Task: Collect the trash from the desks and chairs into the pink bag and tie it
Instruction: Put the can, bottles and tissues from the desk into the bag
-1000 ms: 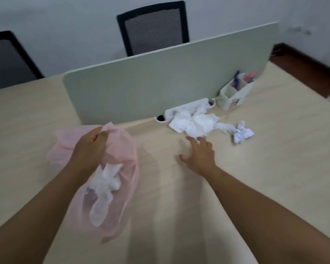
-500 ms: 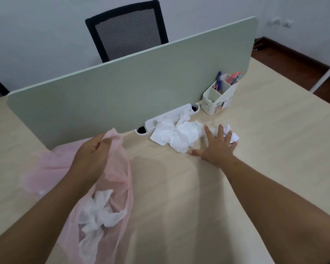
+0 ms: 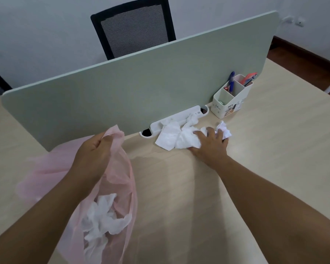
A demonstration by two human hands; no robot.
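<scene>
Head view. The left hand (image 3: 92,149) pinches the rim of the thin translucent pink plastic bag (image 3: 120,180) between thumb and curled fingers and holds the mouth up near the foot of the pale green divider panel (image 3: 141,92). The bag hangs off the near left part of the light wood-grain desk (image 3: 274,159). One crumpled white tissue wad (image 3: 103,220) shows through its wall, low in the bag.

The right hand (image 3: 211,145) lies palm down on the desk trash. Its fingers are spread and slightly bent. Thumb side rests on the large crumpled white tissue heap (image 3: 170,136); the outer fingertips touch the small crumpled white paper ball (image 3: 225,129). Nothing is lifted and no closed grip shows.

Change: a second ago this hand was short of the heap, on bare desk. Half a second ago it hovered over the ball. Now it covers both pieces. The bag hand has kept its pinch.

Judgement: this is the gather step for this desk. The fingers need to rake heap and ball together, close, and carry them left to the held-open mouth. The bag is not yet tied, and trash elsewhere cannot be checked from here.

The heap partly overlaps the white plastic cable tray (image 3: 179,119) at the divider base. A white compartmented pen holder (image 3: 227,105) stands just right of it. A black mesh office chair (image 3: 133,29) stands behind the divider.
</scene>
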